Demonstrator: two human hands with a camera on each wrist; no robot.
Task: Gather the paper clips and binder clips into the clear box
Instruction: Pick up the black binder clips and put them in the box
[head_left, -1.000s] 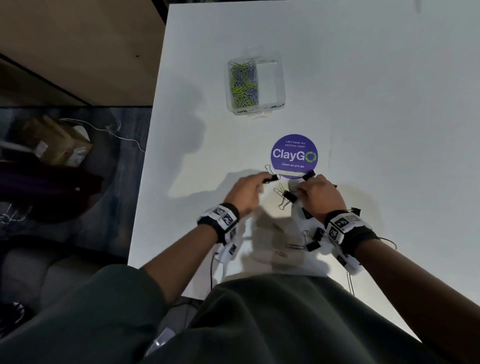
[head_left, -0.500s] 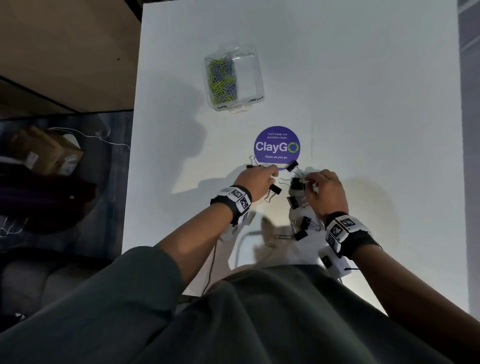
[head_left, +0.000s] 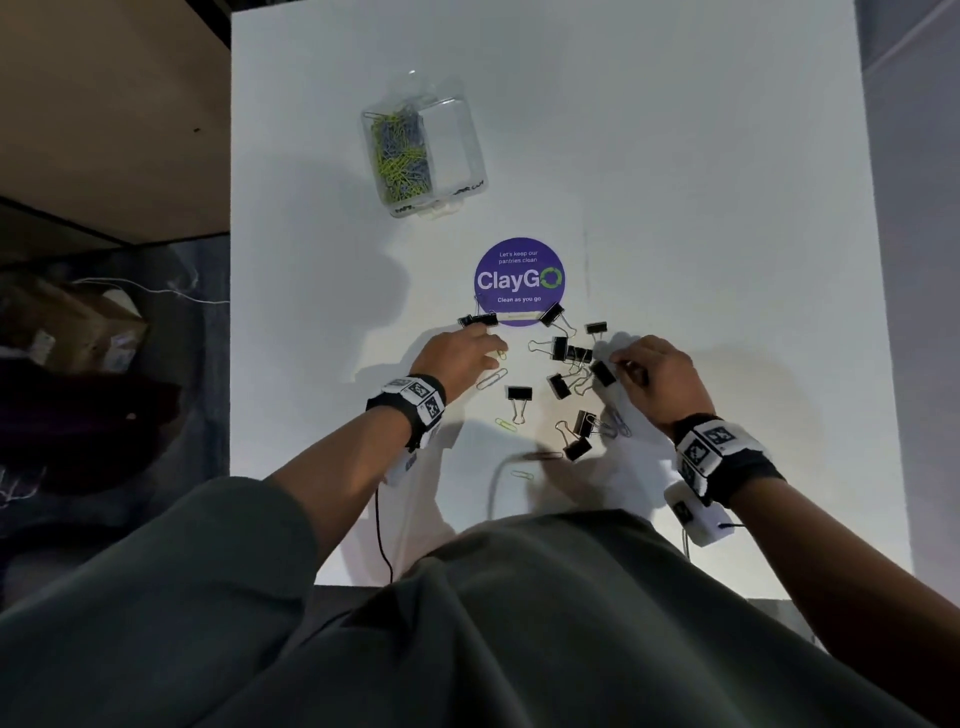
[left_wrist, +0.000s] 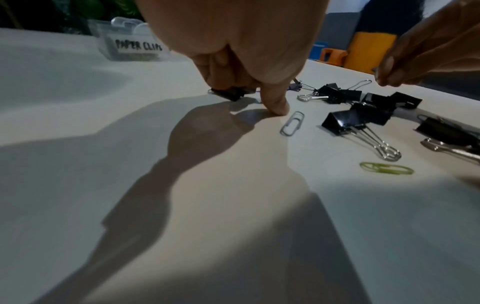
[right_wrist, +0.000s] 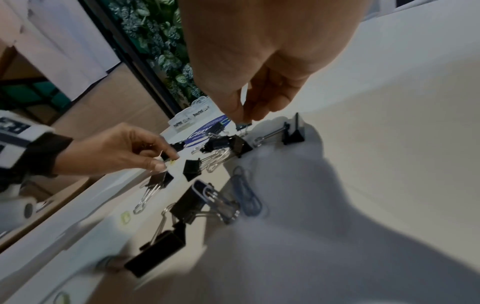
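The clear box (head_left: 423, 150) stands at the far middle of the white table (head_left: 701, 156), with green and blue paper clips in its left compartment. Several black binder clips (head_left: 561, 348) and a few paper clips (head_left: 491, 379) lie scattered between my hands. My left hand (head_left: 483, 338) has its fingers curled on a black binder clip (left_wrist: 227, 93), and one fingertip (left_wrist: 279, 108) presses on the table beside a silver paper clip (left_wrist: 292, 123). My right hand (right_wrist: 244, 115) pinches the wire handles of a small binder clip (right_wrist: 244, 125) just above the pile.
A round purple ClayGo sticker (head_left: 519, 280) lies between the box and the clips. The table's left edge (head_left: 232, 364) drops to a floor with a cardboard box (head_left: 67, 332). A cable (head_left: 382, 525) hangs from my left wrist near the table's front edge.
My hands have moved apart, so more of the scattered clips show between them. The left hand still holds its binder clip. The head view has shifted and the box sits further left.
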